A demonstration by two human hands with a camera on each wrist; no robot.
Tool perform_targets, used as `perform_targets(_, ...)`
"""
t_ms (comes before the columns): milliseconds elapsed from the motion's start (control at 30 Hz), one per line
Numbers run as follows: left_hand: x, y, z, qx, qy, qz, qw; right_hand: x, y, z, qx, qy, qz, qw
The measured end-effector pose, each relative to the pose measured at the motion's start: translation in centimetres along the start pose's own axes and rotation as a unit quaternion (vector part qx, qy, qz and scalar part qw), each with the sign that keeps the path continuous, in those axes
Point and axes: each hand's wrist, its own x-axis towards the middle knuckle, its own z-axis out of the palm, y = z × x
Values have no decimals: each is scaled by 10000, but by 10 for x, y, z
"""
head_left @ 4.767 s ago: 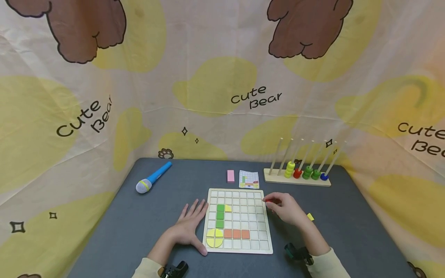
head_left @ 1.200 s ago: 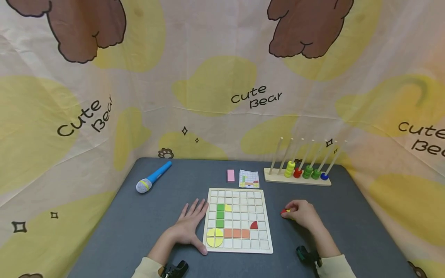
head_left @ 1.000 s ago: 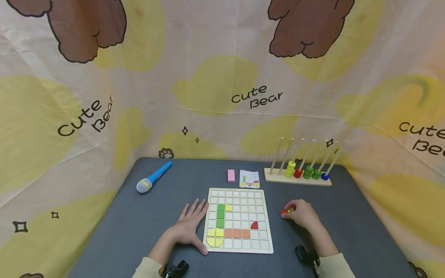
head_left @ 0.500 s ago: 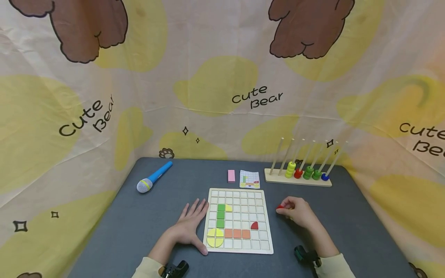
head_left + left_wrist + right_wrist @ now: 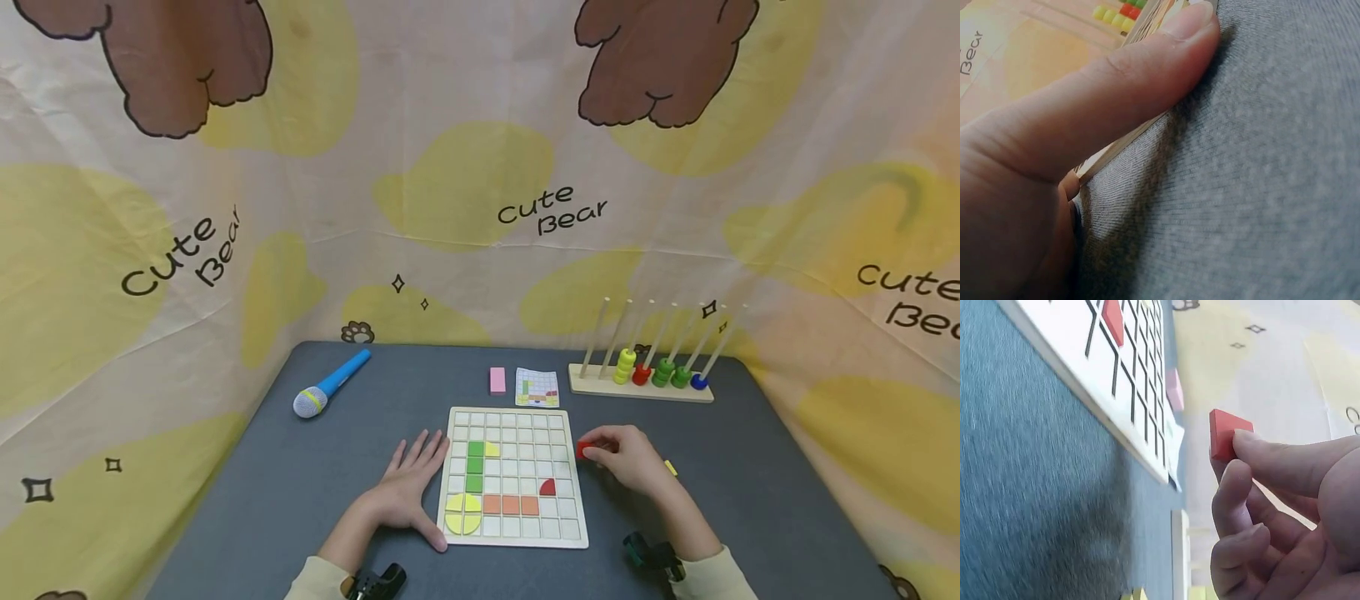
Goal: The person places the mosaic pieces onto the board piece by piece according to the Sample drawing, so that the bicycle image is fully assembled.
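In the head view, my right hand is just beyond the right edge of a white gridded board. Its thumb and fingers pinch a small red tile, held above the table in the right wrist view. My left hand lies with fingers spread along the board's left side, the thumb touching its lower left corner. On the grid are green tiles, yellow tiles, orange-red tiles and one red quarter-round tile. A yellow piece is partly hidden behind my right forearm.
Behind the board lie a pink block and a pattern card. At the back right stands a wooden peg rack with coloured beads. A blue toy microphone rests at the back left of the dark table.
A red quarter-round tile came onto the board after the oldest frame. My right hand, farther right a second ago, has moved left with another red tile. My left hand has stayed put.
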Motion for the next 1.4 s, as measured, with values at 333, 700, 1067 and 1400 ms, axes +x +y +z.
perform_targets(333, -1, 2, 0, 161, -63, -177, 9997, -2, -5, 19, 104, -275, -259, 9992)
perform_targets(700, -2, 3, -1, 138, -13, -161, 9998, -3, -2, 28, -1, -691, -361, 9970)
perform_targets(1067, -2, 4, -1, 134, -5, -177, 9998, -8, -1, 32, -225, -730, -152, 9970)
perform_targets(1400, -1, 4, -2, 157, -34, -180, 9997, -6, 3, 36, -319, -685, -153, 9970)
